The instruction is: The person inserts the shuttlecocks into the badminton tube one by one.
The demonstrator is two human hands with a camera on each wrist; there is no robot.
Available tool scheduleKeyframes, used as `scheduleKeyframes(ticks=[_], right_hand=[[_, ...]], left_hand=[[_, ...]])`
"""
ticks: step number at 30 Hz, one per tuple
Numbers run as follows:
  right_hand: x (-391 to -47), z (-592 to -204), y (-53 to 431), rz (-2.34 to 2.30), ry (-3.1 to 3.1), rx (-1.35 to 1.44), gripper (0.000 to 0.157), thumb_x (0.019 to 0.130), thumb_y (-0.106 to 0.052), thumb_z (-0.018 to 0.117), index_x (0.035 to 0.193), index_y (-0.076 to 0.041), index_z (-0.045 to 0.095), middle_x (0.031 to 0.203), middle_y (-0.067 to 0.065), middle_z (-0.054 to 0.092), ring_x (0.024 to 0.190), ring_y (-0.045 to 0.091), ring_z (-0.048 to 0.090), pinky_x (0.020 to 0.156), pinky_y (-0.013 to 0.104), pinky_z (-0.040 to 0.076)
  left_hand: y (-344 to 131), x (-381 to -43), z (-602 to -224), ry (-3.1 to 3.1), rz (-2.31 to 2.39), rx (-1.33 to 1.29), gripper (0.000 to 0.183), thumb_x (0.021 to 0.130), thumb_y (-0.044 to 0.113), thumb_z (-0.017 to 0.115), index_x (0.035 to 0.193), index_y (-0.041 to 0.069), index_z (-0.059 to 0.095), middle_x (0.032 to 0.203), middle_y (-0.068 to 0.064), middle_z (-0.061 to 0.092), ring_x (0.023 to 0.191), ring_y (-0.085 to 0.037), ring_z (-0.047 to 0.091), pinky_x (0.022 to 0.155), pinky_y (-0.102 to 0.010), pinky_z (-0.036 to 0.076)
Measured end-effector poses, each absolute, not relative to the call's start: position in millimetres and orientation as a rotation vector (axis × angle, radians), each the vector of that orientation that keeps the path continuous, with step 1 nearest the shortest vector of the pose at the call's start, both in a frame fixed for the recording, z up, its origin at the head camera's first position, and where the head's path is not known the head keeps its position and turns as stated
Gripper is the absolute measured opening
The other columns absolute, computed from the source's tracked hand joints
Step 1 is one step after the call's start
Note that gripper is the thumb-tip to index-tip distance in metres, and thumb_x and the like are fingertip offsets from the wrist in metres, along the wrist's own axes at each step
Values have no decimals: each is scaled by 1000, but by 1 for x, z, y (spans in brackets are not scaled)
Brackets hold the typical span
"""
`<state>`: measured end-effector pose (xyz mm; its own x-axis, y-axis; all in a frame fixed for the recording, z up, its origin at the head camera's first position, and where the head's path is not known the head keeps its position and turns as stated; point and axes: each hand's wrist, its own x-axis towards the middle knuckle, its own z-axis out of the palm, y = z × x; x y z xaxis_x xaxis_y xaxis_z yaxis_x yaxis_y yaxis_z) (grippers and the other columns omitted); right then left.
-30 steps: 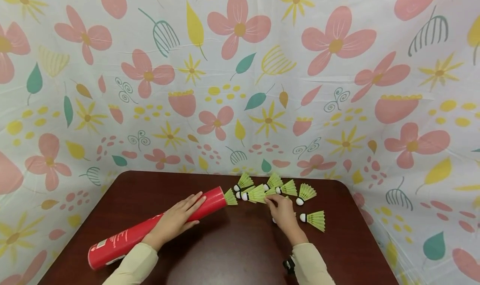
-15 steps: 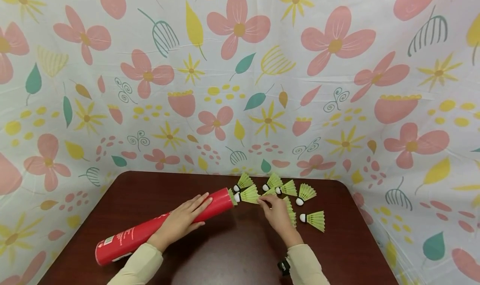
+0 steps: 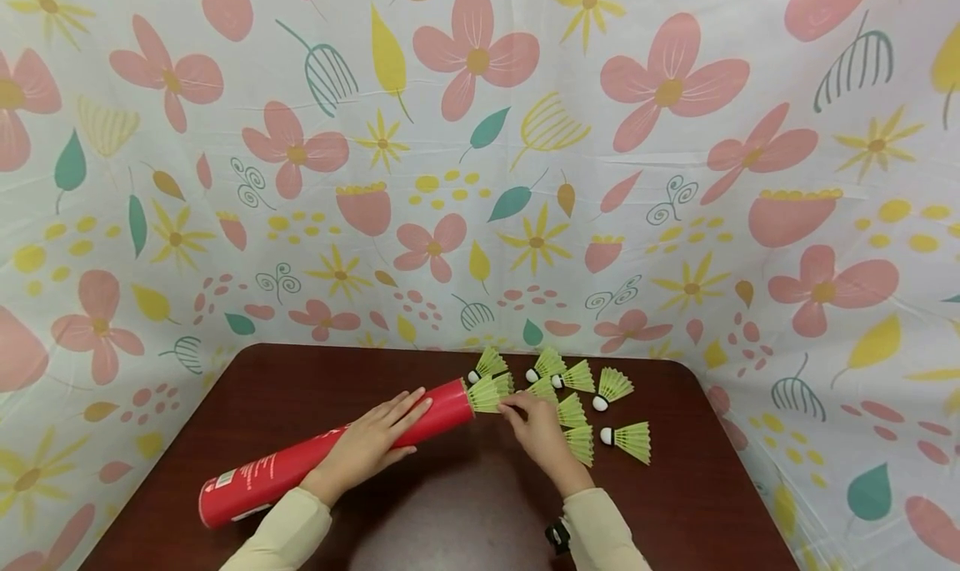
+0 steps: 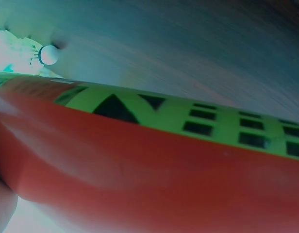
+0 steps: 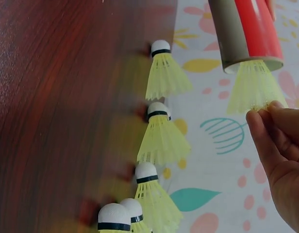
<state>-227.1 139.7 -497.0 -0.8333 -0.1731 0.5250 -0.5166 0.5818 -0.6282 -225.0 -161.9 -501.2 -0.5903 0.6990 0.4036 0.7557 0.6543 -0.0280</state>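
My left hand (image 3: 362, 453) holds a red cylindrical shuttlecock tube (image 3: 262, 473), fingers laid across its top and thumb on the near side. The tube slants over the table, its mouth at the upper right. My right hand (image 3: 542, 438) pinches the skirt edge of a yellow-green shuttlecock (image 3: 484, 395) between thumb and fingers. In the right wrist view that shuttlecock (image 5: 256, 87) has its cork hidden inside the mouth of the tube (image 5: 261, 34), with the skirt still outside. Green and black print runs along the tube (image 4: 154, 174) in the left wrist view.
Several loose shuttlecocks lie on the dark wooden table (image 3: 450, 504) behind and beside my right hand, among them one at the right (image 3: 627, 442) and one at the back (image 3: 612, 388). A flower-patterned cloth (image 3: 480, 179) hangs behind the table.
My right hand has carried the shuttlecock leftward from the pile, and its cork has gone into the tube. The left hand and tube have shifted slightly right.
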Motion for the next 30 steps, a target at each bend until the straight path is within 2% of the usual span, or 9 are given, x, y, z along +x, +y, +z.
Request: scheduleKeyframes(ticks=[4, 11, 30], right_hand=[[-226, -496, 136, 1133, -2416, 600, 7, 85, -6, 71, 91, -6, 75, 86, 2, 71, 76, 17, 67, 66, 29, 55], [-224, -495, 132, 1160, -2444, 667, 10, 85, -4, 71, 94, -6, 75, 91, 4, 72, 84, 19, 68, 74, 34, 56], [-230, -499, 126, 1168, -2399, 899, 14, 82, 4, 71, 90, -6, 76, 90, 4, 72, 81, 15, 67, 68, 23, 55]], left_hand=[[-161, -225, -501, -2482, -197, -1154, 92, 78, 30, 81, 153, 18, 29, 154, -7, 34, 132, -26, 45, 104, -40, 42], [-159, -223, -501, -2476, -191, -1184, 91, 79, 34, 79, 153, 18, 28, 156, -5, 30, 134, -27, 42, 105, -40, 41], [-157, -220, -503, -2443, -191, -1203, 95, 74, 29, 83, 152, 18, 30, 155, -5, 32, 132, -27, 44, 104, -39, 42]])
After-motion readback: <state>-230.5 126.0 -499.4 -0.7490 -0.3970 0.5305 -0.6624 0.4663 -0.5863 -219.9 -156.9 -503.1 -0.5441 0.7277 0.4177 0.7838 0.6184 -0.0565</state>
